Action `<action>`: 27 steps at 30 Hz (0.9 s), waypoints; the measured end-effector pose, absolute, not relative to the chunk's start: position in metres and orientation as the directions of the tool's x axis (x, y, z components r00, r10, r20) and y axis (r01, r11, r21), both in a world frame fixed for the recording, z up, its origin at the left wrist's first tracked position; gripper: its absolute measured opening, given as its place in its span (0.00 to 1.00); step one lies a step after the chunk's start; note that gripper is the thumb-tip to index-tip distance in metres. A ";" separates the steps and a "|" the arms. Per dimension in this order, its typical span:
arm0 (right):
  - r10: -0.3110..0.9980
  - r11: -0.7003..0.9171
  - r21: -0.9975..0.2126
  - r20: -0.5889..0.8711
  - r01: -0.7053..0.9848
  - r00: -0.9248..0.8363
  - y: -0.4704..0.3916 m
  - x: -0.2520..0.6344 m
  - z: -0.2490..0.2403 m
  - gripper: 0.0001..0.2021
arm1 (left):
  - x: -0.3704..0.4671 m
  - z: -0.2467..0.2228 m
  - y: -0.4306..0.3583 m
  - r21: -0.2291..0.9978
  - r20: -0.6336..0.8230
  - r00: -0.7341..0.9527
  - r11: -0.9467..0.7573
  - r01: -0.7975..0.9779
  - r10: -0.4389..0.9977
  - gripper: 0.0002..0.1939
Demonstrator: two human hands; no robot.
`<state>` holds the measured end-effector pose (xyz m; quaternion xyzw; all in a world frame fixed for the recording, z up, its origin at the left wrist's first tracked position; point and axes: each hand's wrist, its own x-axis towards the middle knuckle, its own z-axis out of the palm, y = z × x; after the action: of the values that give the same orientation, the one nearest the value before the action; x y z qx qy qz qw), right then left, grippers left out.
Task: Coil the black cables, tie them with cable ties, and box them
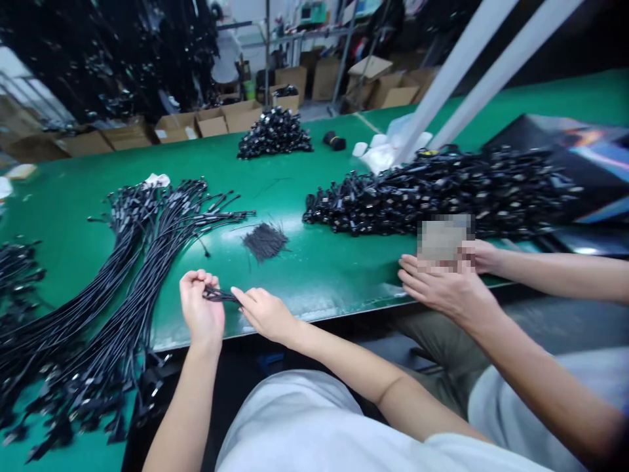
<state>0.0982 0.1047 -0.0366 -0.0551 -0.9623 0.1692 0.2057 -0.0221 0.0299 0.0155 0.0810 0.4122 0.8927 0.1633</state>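
Near the front edge of the green table, my left hand point(204, 305) has its fingers curled around one end of a small coiled black cable point(221, 295). My right hand point(265, 309) pinches the cable's other end between thumb and fingers. Just beyond my hands lies a small pile of short black ties point(265, 241). To the left, long black cables point(162, 262) are laid out in bundles, with connectors at both ends.
A long heap of coiled black cables point(432, 193) lies at the right, and a smaller heap point(274, 134) at the back. A co-worker's hands point(447, 288) hold a blurred-out object at the right. White poles point(457, 78) rise from the green table point(334, 275).
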 end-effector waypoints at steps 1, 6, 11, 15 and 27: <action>0.192 0.941 -0.331 0.365 0.066 -0.911 0.114 0.099 -0.034 0.21 | -0.026 0.012 0.026 0.794 -0.006 -0.923 -0.560 -0.238 0.384 0.14; 0.551 0.834 -0.267 0.415 0.483 -0.724 0.226 0.113 0.021 0.15 | -0.051 -0.018 -0.013 0.947 -0.134 -0.915 -0.223 -0.231 0.381 0.13; 0.855 0.389 -0.277 0.463 0.878 -0.233 0.364 0.141 0.101 0.16 | -0.060 -0.052 -0.050 0.966 -0.236 -0.904 -0.012 -0.257 0.356 0.18; 0.970 0.155 -0.281 0.226 0.947 -0.092 0.412 0.157 0.106 0.18 | -0.066 -0.055 -0.077 0.981 -0.181 -0.890 0.137 -0.135 0.419 0.23; 0.684 0.729 -0.494 0.501 0.473 -0.531 0.295 0.126 0.066 0.15 | -0.146 -0.014 -0.127 0.008 0.244 -0.783 0.806 0.592 0.573 0.22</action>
<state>0.1257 0.2948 0.0661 -0.3355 -0.8618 0.1509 0.3492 -0.1455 -0.1273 -0.0140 0.3087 0.9432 0.0421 -0.1155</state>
